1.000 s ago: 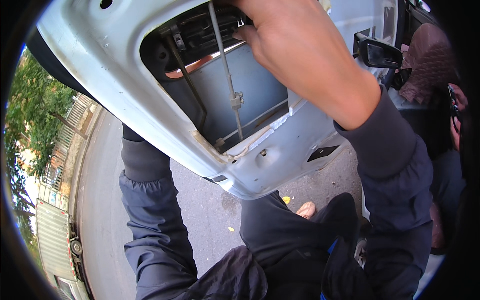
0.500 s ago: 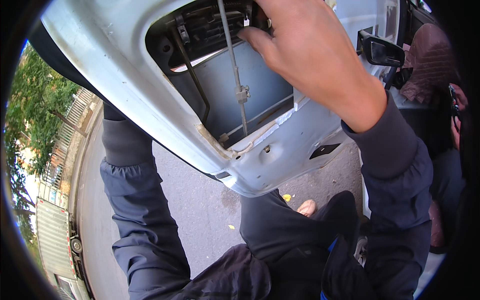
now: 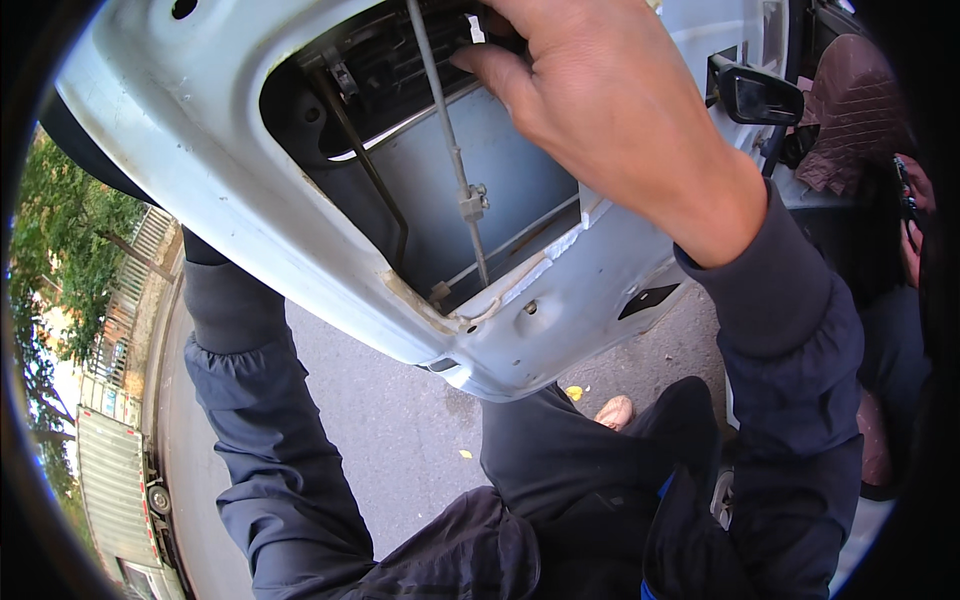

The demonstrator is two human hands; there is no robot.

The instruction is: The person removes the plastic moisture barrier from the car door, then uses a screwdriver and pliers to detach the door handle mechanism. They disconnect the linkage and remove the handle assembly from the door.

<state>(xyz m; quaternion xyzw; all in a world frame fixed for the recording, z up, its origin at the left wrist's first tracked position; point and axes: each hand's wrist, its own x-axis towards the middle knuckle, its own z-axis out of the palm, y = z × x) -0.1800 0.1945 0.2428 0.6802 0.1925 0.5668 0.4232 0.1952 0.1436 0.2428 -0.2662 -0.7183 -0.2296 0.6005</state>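
A silvery-blue vehicle door [image 3: 230, 220] stands open in front of me, its inner panel exposed. My right hand [image 3: 600, 110] reaches into the upper part of the door's opening, curled, thumb toward the dark latch mechanism [image 3: 375, 70]. A small white piece [image 3: 477, 30] shows just above the thumb. The other fingertips are hidden, and I cannot make out what they grip. Left of this hand, a thin metal rod [image 3: 445, 130] with a small clamp [image 3: 473, 203] runs down through the opening. A darker bent rod [image 3: 365, 155] lies farther left. My left forearm [image 3: 255, 400] passes behind the door, which hides that hand.
On the right are a black door handle [image 3: 760, 97], a quilted brown seat cover [image 3: 860, 110] and another person's hand [image 3: 912, 220] with a dark device. Grey pavement [image 3: 370, 400] lies below. A truck [image 3: 112, 490], a fence and trees stand at the left.
The door and its opening sit slightly farther left and lower in view. My right hand has shifted a little left with them, still inside the opening. The left forearm appears slightly farther left.
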